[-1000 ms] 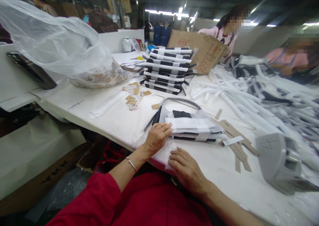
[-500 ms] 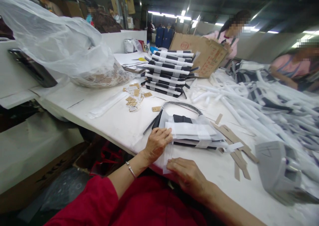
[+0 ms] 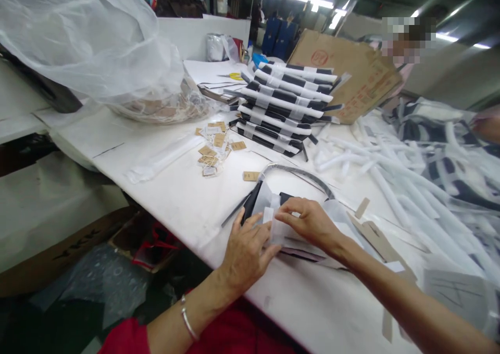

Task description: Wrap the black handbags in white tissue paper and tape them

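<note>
On the table in front of me lies a black handbag [image 3: 253,204] partly covered in thin white wrapping. Its looped handle [image 3: 299,171], in clear film, arches away from me. My left hand [image 3: 248,247] rests on the near left corner of the bag, fingers stretched and apart. Beside it, on top of the bag, my right hand [image 3: 308,221] has thumb and fingertips pinched on a translucent white strip [image 3: 276,231] that lies over the wrapping. A small white piece shows between the two hands. My right hand and forearm hide much of the bag's right side.
Behind the bag stands a stack of wrapped black-and-white bags [image 3: 283,106]. Brown tags [image 3: 219,140] lie left of it. A tape dispenser [image 3: 457,296] sits at the right, near cardboard strips [image 3: 377,239]. A large plastic bag [image 3: 97,47] bulges at the left.
My right hand has moved up from the table edge onto the bag, carrying the strip's end over it. My left hand has spread its fingers and shifted slightly nearer me. The view has turned.
</note>
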`<state>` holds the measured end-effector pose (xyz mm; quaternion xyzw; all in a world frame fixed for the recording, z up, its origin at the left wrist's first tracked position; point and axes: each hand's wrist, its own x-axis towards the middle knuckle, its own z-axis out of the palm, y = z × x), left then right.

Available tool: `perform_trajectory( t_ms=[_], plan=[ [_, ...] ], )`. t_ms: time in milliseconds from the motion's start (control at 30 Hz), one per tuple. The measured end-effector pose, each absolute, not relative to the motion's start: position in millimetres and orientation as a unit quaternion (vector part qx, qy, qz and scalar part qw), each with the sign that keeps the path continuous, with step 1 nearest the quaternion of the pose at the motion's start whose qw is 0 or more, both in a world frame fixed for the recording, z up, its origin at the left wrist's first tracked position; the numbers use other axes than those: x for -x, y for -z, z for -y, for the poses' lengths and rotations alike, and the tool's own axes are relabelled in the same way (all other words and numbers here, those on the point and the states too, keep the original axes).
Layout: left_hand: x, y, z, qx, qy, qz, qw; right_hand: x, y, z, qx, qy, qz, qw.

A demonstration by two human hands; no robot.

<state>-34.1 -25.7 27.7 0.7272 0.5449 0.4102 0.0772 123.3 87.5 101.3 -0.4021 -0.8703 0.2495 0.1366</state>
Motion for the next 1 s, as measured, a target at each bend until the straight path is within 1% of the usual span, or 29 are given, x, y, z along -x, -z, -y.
perform_trajectory(
  t_ms=[100, 200, 300, 467, 667, 867, 1000],
  plan=[
    [30, -28, 15, -0.698, -0.43, -0.569, 0.069, -121, -91, -102, 0.39, -0.249, 0.88, 0.11],
    [26, -26, 9, -0.687, -0.432, -0.582, 0.053, -120, -80, -107, 0.375, -0.234, 0.891, 0.104],
    [24, -25, 6, -0.689, -0.418, -0.591, 0.04, -122, -69, -106, 0.372, -0.222, 0.894, 0.118],
    [24, -24, 3, -0.69, -0.393, -0.607, 0.038, -126, -53, -100, 0.407, -0.213, 0.876, 0.149],
    [29, -28, 4, -0.721, -0.361, -0.591, 0.019, -128, -46, -96, 0.424, -0.186, 0.868, 0.18],
    [15, -33, 27, -0.781, -0.348, -0.514, -0.069, -132, -44, -97, 0.402, -0.221, 0.864, 0.207],
    [3, -28, 39, -0.801, -0.297, -0.515, -0.074, -133, -43, -97, 0.406, -0.24, 0.849, 0.236]
  ],
)
